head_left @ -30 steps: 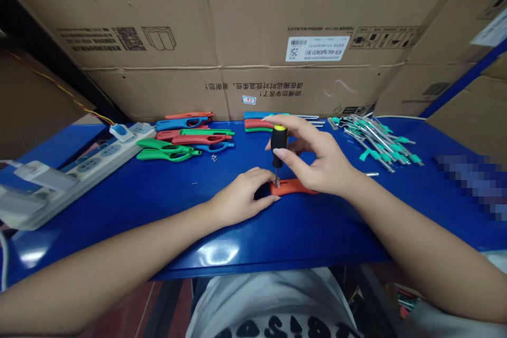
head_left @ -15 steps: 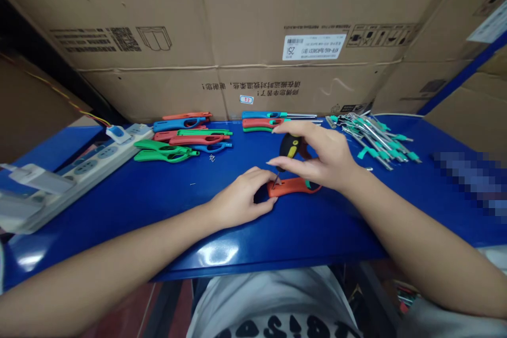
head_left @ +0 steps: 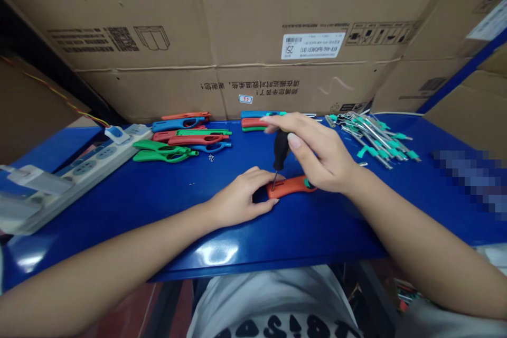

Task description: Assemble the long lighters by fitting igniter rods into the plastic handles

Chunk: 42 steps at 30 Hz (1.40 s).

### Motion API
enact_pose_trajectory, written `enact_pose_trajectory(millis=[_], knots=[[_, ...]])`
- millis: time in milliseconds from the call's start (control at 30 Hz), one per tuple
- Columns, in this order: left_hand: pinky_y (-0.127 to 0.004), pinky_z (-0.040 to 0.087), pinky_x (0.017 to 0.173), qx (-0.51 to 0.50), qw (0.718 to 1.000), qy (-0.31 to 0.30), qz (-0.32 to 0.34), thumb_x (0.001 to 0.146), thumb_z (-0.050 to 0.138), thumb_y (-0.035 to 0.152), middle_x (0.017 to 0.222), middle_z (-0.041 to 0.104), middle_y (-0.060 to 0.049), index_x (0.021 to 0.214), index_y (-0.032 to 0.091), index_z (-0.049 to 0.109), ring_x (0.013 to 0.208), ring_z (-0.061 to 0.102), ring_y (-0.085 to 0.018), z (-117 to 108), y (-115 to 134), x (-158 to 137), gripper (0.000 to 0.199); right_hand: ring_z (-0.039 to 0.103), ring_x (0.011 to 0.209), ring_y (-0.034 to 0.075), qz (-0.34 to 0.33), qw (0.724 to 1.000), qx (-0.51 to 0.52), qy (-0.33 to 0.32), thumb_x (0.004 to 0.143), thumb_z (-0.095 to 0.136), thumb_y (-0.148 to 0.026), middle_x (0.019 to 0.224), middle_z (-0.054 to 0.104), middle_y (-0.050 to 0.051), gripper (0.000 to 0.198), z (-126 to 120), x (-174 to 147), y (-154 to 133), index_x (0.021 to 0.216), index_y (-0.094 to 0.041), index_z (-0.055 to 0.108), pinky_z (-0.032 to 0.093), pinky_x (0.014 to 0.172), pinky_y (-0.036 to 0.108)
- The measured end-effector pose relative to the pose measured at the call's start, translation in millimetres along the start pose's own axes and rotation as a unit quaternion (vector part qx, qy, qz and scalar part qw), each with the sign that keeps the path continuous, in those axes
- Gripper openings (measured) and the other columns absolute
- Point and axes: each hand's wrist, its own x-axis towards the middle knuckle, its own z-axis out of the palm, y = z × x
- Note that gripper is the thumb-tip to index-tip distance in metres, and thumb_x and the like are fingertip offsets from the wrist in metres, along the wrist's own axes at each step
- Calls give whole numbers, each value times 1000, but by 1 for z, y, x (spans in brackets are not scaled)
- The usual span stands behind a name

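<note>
An orange lighter casing (head_left: pixel 292 187) with a teal trigger lies on the blue table. My left hand (head_left: pixel 241 196) is closed on its left end, thumb and fingers on opposite sides. Above that end stands a screwdriver (head_left: pixel 281 152), its black handle nearly upright and its thin shaft meeting the casing. My right hand (head_left: pixel 322 157) grips the handle from the right, thumb against it and fingers over the top. The right hand partly covers the right end of the casing. The screw under the tip is too small to make out.
Coloured lighter casings (head_left: pixel 188 140) lie back left, with small screws (head_left: pixel 211 158) beside them. Lighters with metal tubes (head_left: pixel 253 114) sit behind my right hand. Metal tubes with teal parts (head_left: pixel 376 140) are piled right. A power strip (head_left: pixel 103 158) runs along the left; cardboard (head_left: pixel 174 90) walls the back.
My right hand's fingers have shifted around the screwdriver handle, the thumb now higher against it. The handle stands more upright. My left hand and the casing have barely moved.
</note>
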Motion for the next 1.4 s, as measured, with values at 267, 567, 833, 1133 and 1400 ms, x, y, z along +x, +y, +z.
enact_pose_trajectory(millis=[267,567,833,1133,1400], knots=[[-37,51,96,3,1000,-3,11,89,68,22,115,70,-7,126,19,62,106,62,-23,0,-1,-1,37,71,83,20,-24,994,-90,58,97,58,-45,101,75,8,33,-2,-1,0,117,-21,69,57,77,32],[-39,51,97,7,1000,-11,6,89,67,23,120,70,-8,129,21,60,109,63,-24,-1,1,0,40,70,86,20,-2,998,-36,42,98,55,-46,102,75,7,34,-2,1,0,121,-24,67,58,80,35],[-37,51,98,-3,1000,-14,8,90,68,23,117,70,-7,128,19,60,107,62,-23,0,1,0,39,70,87,15,62,993,94,-36,107,34,-35,116,71,7,40,1,5,-7,140,-22,51,59,75,30],[-36,51,99,-2,1000,-18,7,90,67,22,119,69,-8,130,20,59,109,63,-23,-1,2,0,41,71,92,17,40,998,53,-6,107,35,-32,118,72,8,40,2,2,-7,140,-21,55,58,80,30],[-37,49,101,2,1000,-23,6,91,67,23,123,68,-8,131,18,58,112,61,-23,0,0,-1,42,70,78,16,13,997,-64,29,99,54,-45,107,75,9,36,1,0,-4,119,-18,66,56,79,29]])
